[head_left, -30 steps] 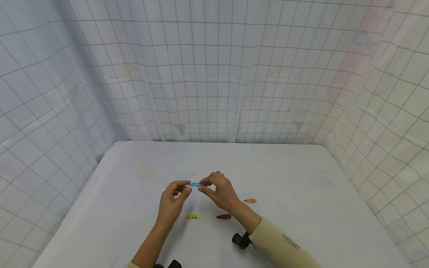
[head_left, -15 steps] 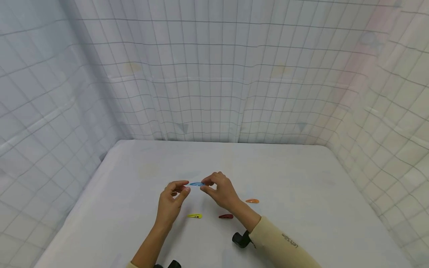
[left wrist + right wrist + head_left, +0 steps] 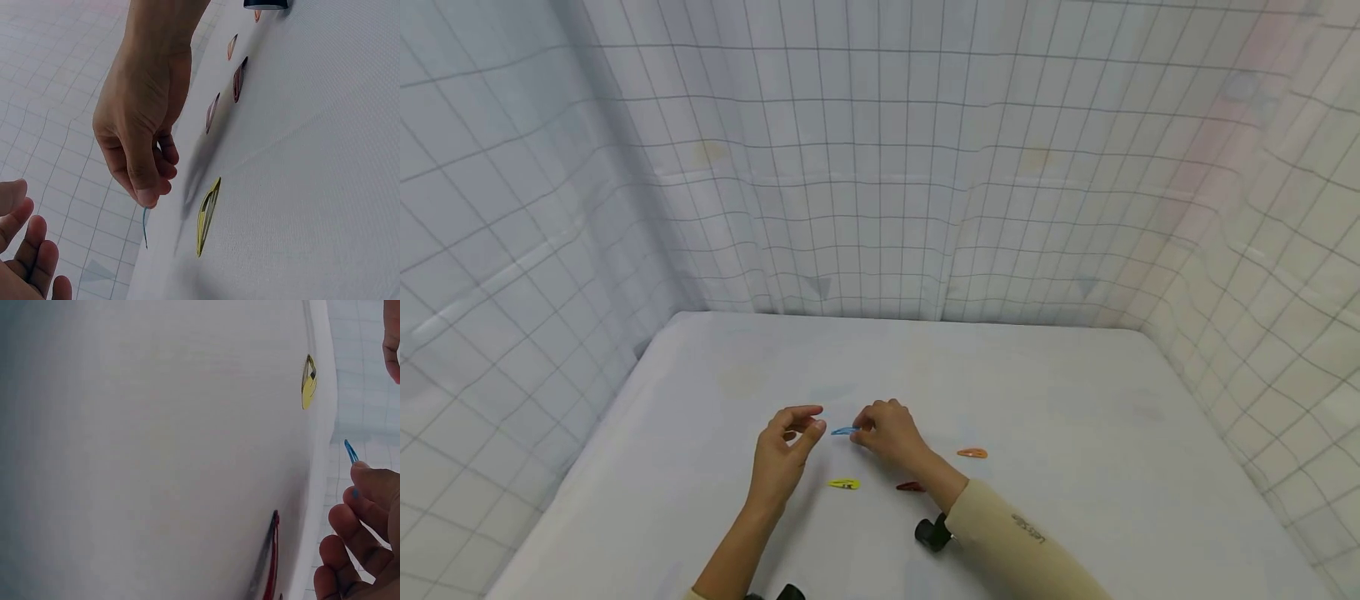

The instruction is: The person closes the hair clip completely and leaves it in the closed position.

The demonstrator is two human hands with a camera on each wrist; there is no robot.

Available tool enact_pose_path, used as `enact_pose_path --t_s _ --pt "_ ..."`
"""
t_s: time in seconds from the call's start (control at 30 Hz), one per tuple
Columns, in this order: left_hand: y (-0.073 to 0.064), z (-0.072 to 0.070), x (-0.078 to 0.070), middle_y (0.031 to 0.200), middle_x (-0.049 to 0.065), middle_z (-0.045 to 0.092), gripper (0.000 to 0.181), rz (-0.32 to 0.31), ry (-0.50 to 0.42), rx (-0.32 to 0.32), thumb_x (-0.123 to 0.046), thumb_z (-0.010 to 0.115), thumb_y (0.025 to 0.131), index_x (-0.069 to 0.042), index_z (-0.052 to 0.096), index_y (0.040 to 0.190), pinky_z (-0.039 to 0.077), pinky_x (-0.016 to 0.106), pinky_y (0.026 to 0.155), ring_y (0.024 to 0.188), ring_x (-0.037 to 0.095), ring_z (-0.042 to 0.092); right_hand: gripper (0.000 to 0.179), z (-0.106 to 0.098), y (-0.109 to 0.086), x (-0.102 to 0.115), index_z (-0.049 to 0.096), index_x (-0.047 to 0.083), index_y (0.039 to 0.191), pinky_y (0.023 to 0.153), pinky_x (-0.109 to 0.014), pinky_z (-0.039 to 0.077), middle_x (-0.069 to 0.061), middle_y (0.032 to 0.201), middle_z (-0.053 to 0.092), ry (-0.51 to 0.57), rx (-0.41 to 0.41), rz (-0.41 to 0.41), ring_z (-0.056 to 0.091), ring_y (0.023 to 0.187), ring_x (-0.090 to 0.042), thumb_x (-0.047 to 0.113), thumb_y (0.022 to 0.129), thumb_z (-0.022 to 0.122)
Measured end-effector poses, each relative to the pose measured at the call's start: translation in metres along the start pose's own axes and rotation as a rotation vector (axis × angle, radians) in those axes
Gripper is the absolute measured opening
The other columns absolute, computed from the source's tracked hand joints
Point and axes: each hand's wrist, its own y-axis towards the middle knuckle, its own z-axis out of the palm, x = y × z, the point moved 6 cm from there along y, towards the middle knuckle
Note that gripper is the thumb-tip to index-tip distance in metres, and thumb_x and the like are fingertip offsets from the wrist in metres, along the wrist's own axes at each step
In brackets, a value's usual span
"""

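A blue snap hair clip (image 3: 844, 431) is pinched by one end between the thumb and fingers of my right hand (image 3: 891, 435); its other end points left, towards my left hand. My left hand (image 3: 784, 450) holds nothing; its bent fingers and thumb are apart, with a gap to the clip. In the right wrist view the blue clip (image 3: 351, 452) sticks out past the right thumb. Nearer to me, a yellow hair clip (image 3: 844, 483) lies on the table. A dark red hair clip (image 3: 910, 487) is partly hidden by my right wrist.
An orange hair clip (image 3: 972, 453) lies right of my right hand. The left wrist view shows a pinkish clip (image 3: 212, 114) as well. The white cloth-covered table (image 3: 1060, 392) ends at a checked curtain (image 3: 880, 183). Black wrist cameras (image 3: 933, 533) sit under the forearms.
At first both hands held the blue hair clip. My left fingers have let go of it, and my right hand has carried it lower and slightly away. The head view has shifted a little.
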Motion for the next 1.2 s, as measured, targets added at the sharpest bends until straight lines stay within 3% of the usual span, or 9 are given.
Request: enact_pose_path --t_s 0.4,0.73,1.2 --pt "0.005 0.002 0.000 0.097 0.009 0.061 0.023 0.018 -0.005 0.020 -0.021 0.065 0.089 -0.011 0.065 0.110 0.033 0.038 0.094 0.094 0.015 0.049 0.013 0.018 0.001 0.006 0.074 0.018 0.086 0.069 -0.022 0.035 0.007 0.075 0.062 -0.097 0.034 -0.046 0.045 0.072 -0.007 0.028 0.078 0.075" --pt "0.005 0.004 -0.001 0.098 0.008 0.062 0.025 0.015 0.011 0.026 -0.025 0.066 0.088 -0.013 0.065 0.110 0.034 0.037 0.092 0.094 0.012 0.050 0.012 0.019 -0.004 0.012 0.074 0.019 0.086 0.071 -0.025 0.035 0.006 0.077 0.059 -0.166 0.035 -0.080 0.046 0.075 -0.010 0.029 0.079 0.074" --pt "0.007 0.006 -0.003 0.098 0.008 0.061 0.026 0.022 -0.004 0.036 -0.024 0.067 0.088 -0.012 0.065 0.111 0.034 0.037 0.091 0.093 0.011 0.049 0.018 0.018 -0.005 0.016 0.074 0.017 0.089 0.070 -0.022 0.035 0.005 0.080 0.060 -0.177 0.011 -0.088 0.045 0.076 -0.009 0.030 0.077 0.077"
